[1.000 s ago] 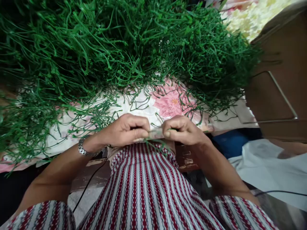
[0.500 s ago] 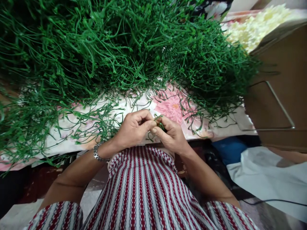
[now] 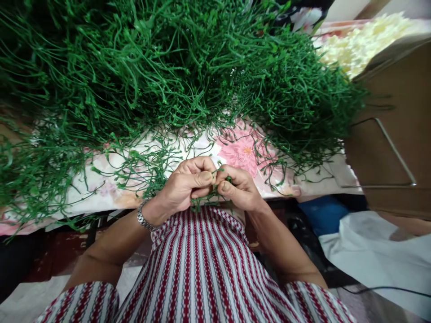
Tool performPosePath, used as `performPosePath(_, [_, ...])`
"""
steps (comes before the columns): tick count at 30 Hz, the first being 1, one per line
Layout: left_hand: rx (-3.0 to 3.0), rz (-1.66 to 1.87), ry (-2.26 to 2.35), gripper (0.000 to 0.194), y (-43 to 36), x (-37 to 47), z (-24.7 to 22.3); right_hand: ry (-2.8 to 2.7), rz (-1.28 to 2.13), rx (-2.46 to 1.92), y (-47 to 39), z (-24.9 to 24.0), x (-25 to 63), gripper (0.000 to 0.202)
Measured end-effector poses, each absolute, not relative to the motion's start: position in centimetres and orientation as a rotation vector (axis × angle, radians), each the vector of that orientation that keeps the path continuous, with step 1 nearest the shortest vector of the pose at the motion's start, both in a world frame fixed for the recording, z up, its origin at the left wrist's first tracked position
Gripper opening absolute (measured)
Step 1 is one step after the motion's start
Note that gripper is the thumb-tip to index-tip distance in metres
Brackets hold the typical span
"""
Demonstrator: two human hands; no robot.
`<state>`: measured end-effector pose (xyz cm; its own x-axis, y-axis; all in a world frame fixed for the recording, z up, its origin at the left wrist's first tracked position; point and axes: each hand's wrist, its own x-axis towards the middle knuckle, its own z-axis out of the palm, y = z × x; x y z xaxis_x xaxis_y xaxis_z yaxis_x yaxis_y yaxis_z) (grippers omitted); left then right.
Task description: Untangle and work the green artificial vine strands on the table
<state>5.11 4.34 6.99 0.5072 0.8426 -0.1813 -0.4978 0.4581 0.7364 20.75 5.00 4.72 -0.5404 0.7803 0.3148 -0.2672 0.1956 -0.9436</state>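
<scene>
Close together at the table's front edge, both hands pinch thin green plastic stems [image 3: 215, 187]. My left hand [image 3: 188, 183], with a metal watch band at its wrist, has thumb and fingers pressed on the stems. Fingers curled, my right hand [image 3: 238, 186] grips the same small bunch from the other side. Some stem ends dangle below the fingers. Behind the hands, a big heap of green stems [image 3: 151, 67] covers much of the table, with looser ones [image 3: 141, 161] scattered to the left on the floral cloth [image 3: 240, 150].
A brown cardboard box [image 3: 397, 116] with a bent metal wire [image 3: 395, 150] on its side stands at the right. Pale yellow flowers [image 3: 367, 42] lie behind it. White cloth [image 3: 380, 255] and a blue item [image 3: 319, 213] are below the table's right side.
My left hand has turned slightly and its thumb now lies straighter on the stems. More green stem ends show below and between the hands.
</scene>
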Motion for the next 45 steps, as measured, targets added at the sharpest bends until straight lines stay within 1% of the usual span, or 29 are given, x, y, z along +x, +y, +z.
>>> performPosePath(3, [0.632, 0.907, 0.547, 0.024, 4.2, 5.1, 6.6, -1.593, 1.539, -0.520, 5.2, 4.9, 20.6, 0.024])
performPosePath(5, [0.623, 0.958, 0.563, 0.023, 4.3, 5.2, 6.5, -1.571, 1.510, -0.587, 5.2, 4.8, 20.4, 0.026])
performPosePath(10, [0.722, 1.259, 0.739, 0.020, 4.8, 6.3, 6.6, -1.498, 1.214, -0.897, 4.3, 3.7, 19.3, 0.021])
performPosePath(13, [0.767, 1.348, 0.829, 0.019, 4.8, 7.1, 6.4, -1.501, 1.049, -1.057, 3.7, 3.2, 19.0, 0.017])
performPosePath(15, [0.797, 1.375, 0.829, 0.017, 4.8, 7.3, 6.3, -1.516, 1.023, -1.085, 3.6, 3.3, 19.1, 0.013])
performPosePath(18, [0.807, 1.360, 0.761, 0.014, 4.8, 7.1, 6.2, -1.588, 1.110, -0.993, 4.0, 3.9, 19.8, 0.013])
performPosePath(23, [0.680, 1.166, 0.571, 0.012, 4.8, 6.5, 6.3, -1.590, 1.290, -0.808, 4.8, 4.6, 20.8, 0.017])
performPosePath(27, [0.613, 1.088, 0.551, 0.020, 4.8, 6.4, 6.4, -1.723, 1.286, -0.759, 5.2, 4.7, 21.1, 0.024])
performPosePath(30, [0.548, 1.078, 0.605, 0.022, 5.3, 6.3, 6.3, -1.883, 1.203, -0.717, 5.3, 5.0, 21.5, 0.026])
performPosePath(32, [0.544, 1.096, 0.612, 0.023, 5.7, 6.2, 6.5, -1.950, 1.105, -0.752, 5.2, 5.7, 22.2, 0.025])
performPosePath(34, [0.579, 1.112, 0.632, 0.024, 6.0, 6.1, 6.7, -1.904, 0.962, -0.844, 5.2, 7.3, 23.4, 0.021])
performPosePath(37, [0.634, 1.102, 0.714, 0.024, 6.1, 6.1, 7.0, -1.557, 0.590, -0.967, 6.7, 11.3, 25.9, 0.016])
performPosePath(39, [0.665, 1.084, 0.777, 0.023, 6.0, 6.3, 7.0, -1.291, 0.252, -0.983, 9.2, 14.4, 27.8, 0.017])
performPosePath(41, [0.714, 1.073, 0.834, 0.023, 5.9, 6.6, 7.1, -1.234, -0.081, -0.984, 13.2, 16.9, 29.6, 0.017])
performPosePath(42, [0.750, 1.073, 0.851, 0.022, 5.9, 6.7, 7.1, -1.258, -0.233, -1.051, 15.4, 17.7, 30.5, 0.017])
performPosePath(43, [0.790, 1.079, 0.859, 0.021, 5.8, 6.9, 7.3, -1.303, -0.348, -1.132, 17.7, 18.1, 31.3, 0.016])
performPosePath(45, [0.858, 1.112, 0.850, 0.018, 5.9, 7.1, 7.7, -1.519, -0.359, -1.277, 21.8, 18.0, 32.5, 0.018])
